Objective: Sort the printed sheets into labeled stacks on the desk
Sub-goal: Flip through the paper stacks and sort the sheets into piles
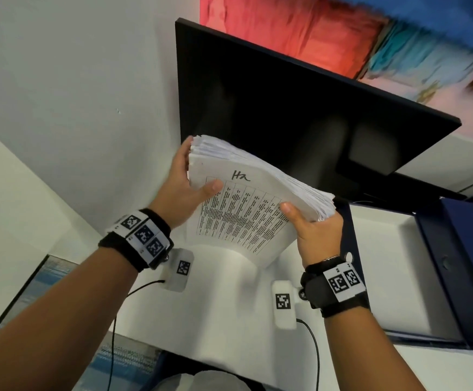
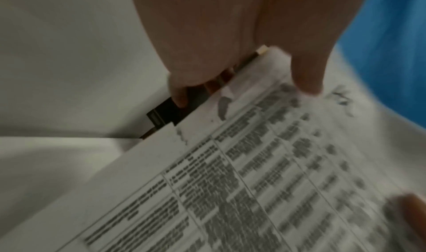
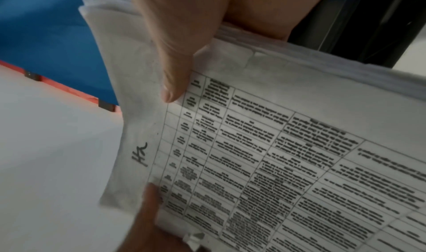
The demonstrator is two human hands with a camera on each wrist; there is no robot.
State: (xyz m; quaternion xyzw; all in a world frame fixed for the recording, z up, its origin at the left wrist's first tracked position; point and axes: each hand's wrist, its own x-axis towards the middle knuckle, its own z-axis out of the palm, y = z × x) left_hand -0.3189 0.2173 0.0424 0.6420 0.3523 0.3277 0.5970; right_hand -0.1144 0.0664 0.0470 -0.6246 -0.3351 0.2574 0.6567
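**Whole bundle up, nothing sorted yet**

Both hands grip the stack of printed sheets (image 1: 253, 193) in the air: left hand (image 1: 183, 190) pinches one side, right hand (image 1: 311, 230) the other. No stacks show on the desk (image 1: 229, 314). The monitor (image 1: 300, 122) crowds behind; bare white desk lies below.

White sheets (image 1: 246, 210), black printed table, handwritten mark; black monitor (image 1: 300, 114); navy folder (image 1: 460, 263); black-white checkered wristbands (image 1: 142, 235).

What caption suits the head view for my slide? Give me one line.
Both hands, left hand and right hand, hold a thick stack of printed sheets marked by hand, raised before a dark monitor.
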